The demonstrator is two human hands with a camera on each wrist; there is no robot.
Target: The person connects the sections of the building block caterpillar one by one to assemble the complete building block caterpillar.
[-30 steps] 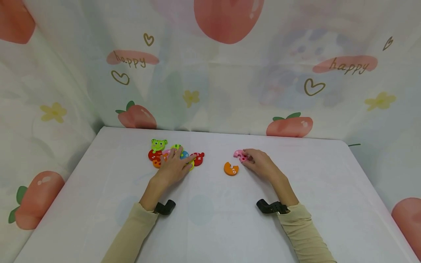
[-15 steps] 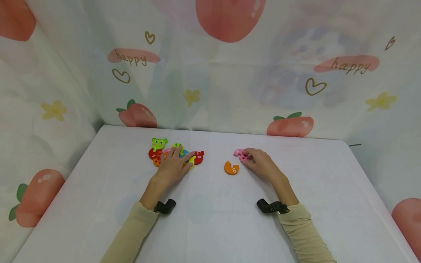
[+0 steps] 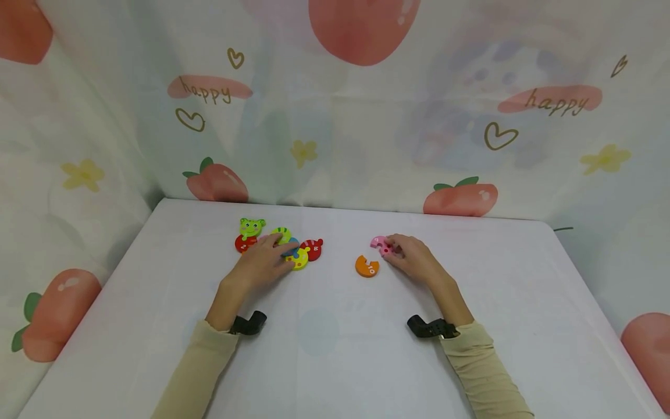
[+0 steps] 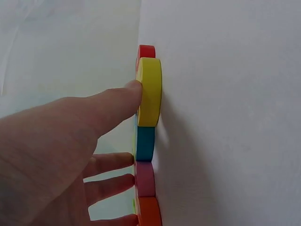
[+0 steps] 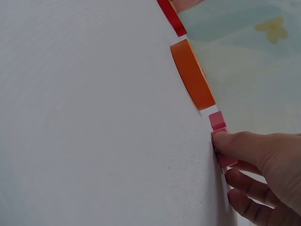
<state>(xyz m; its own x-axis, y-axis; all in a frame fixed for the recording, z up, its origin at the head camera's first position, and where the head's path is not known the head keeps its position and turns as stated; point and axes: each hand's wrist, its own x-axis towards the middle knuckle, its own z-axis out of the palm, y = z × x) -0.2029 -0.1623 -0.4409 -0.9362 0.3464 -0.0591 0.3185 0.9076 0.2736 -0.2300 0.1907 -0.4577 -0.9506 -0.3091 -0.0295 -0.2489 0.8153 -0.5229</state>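
My left hand point(image 3: 257, 260) lies with fingers spread over a chain of colourful caterpillar puzzle pieces at centre-left. In the left wrist view the thumb touches the yellow piece point(image 4: 152, 94), while other fingertips meet the blue point(image 4: 145, 143), pink point(image 4: 145, 179) and orange point(image 4: 148, 212) pieces. The green smiling head piece point(image 3: 252, 228) and a red piece point(image 3: 243, 244) stand at the chain's left end. My right hand point(image 3: 417, 257) pinches a pink spotted piece point(image 5: 227, 160) between thumb and fingers, which partly hide it. Just left of that hand lies the orange piece point(image 3: 367, 267) marked 10.
A red tail-like piece point(image 3: 314, 249) ends the chain on the right, and a green striped piece point(image 3: 283, 234) sits along its top. A white cloth covers the table point(image 3: 335, 366). Behind it hangs a printed curtain point(image 3: 361, 157).
My left hand has shifted left and slightly toward me, uncovering the yellow and blue pieces and covering the orange one. My right hand stays at the pink piece.
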